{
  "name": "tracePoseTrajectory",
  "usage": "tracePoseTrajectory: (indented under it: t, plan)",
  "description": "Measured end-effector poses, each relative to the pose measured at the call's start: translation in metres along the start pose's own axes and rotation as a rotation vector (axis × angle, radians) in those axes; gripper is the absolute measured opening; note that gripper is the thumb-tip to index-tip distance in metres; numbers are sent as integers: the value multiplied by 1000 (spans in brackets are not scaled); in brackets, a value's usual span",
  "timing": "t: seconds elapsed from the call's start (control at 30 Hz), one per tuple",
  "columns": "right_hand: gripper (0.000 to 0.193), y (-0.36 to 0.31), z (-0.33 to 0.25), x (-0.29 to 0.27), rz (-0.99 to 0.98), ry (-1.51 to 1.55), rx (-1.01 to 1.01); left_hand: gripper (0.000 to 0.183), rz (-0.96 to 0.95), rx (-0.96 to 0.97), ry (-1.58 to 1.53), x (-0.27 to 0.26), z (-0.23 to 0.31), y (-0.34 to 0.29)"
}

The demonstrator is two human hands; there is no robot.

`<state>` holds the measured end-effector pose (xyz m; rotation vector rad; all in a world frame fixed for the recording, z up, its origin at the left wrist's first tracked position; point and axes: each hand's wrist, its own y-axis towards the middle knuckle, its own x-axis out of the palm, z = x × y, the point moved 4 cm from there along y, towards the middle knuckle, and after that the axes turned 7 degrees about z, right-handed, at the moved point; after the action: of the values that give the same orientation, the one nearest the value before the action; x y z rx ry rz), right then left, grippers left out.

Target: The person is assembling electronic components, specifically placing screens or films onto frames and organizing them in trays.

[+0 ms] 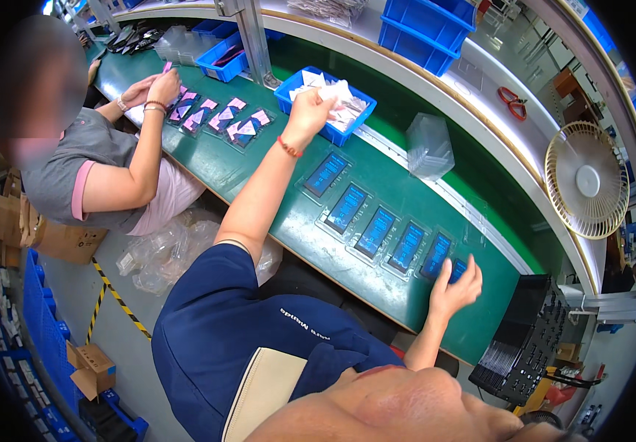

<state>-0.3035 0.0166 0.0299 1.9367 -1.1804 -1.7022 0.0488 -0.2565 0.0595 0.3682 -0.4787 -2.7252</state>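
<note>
My left hand [309, 112] reaches to a blue bin [341, 134] of white paper slips [347, 116], its fingers closed on a white slip at the top of the pile. My right hand [456, 289] is at the right end of a row on the green bench, thumb and fingers round a small dark panel [459, 271] with a blue face, partly hidden by the hand. Several phone-sized dark panels with blue faces, such as one dark panel [375, 231], lie in clear plastic trays [323, 218] between my hands.
At left, a co-worker's hands [157, 87] work above pink-and-dark packs [224, 118]. Stacked clear trays [430, 146] stand behind the row. A black rack [513, 339] is at the bench's right end. Red-handled pliers [512, 103] and a fan [587, 180] are on the shelf side.
</note>
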Motion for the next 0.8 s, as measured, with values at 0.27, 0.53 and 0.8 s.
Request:
tracePoseTrajectory:
  t: [0.27,0.53,0.8]
  plan:
    - [28,37,-155,77,-599,1177,194,25,-380,-595,-688,5,3,-132]
    - [13,13,-222,126,-927,1356,338,20,-82,-662,-772,-55,-23,-148]
    - [18,16,-254,119,-252,734,-479,24,104,-620,-781,-73,-40,-156]
